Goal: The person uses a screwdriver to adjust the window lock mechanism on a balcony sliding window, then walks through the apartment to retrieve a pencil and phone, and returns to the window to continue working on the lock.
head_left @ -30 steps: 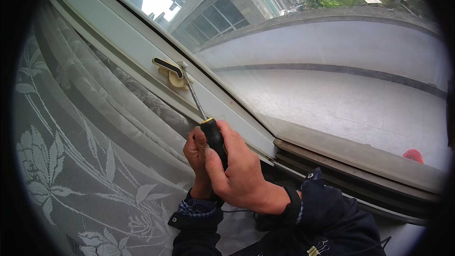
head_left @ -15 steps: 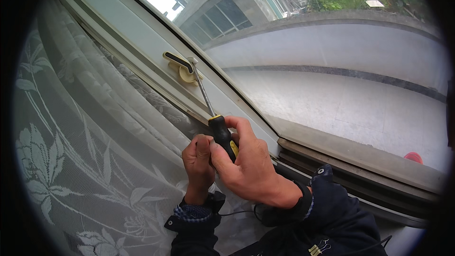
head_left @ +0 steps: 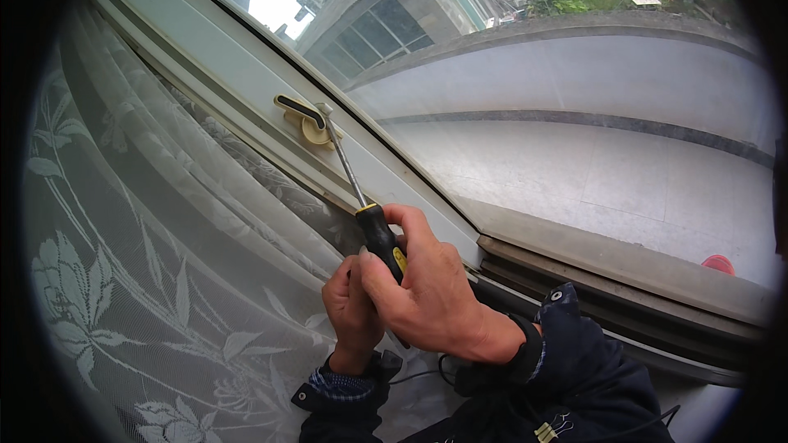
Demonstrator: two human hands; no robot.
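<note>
A screwdriver (head_left: 380,239) with a black-and-yellow handle and long metal shaft points up and to the left. My right hand (head_left: 435,295) is closed around its handle, thumb along the near side. Close against it, my left hand (head_left: 351,312) has its fingers curled; the right thumb partly covers them, so what they hold, if anything, is hidden. In line with the shaft's far end is a cream window latch (head_left: 316,133) with a dark slot in its lever, mounted on the white window frame (head_left: 246,74). Whether the tip touches it, I cannot tell.
A white lace curtain (head_left: 164,238) hangs along the left. The glass pane (head_left: 509,156) fills the right, with a balcony wall and buildings beyond. Dark sliding tracks (head_left: 616,295) run along the sill, and a thin black cable (head_left: 419,371) passes near my sleeves.
The left hand has shifted slightly down and right, further behind the right thumb. The screwdriver stays in my right hand. The whole view has shifted a little.
</note>
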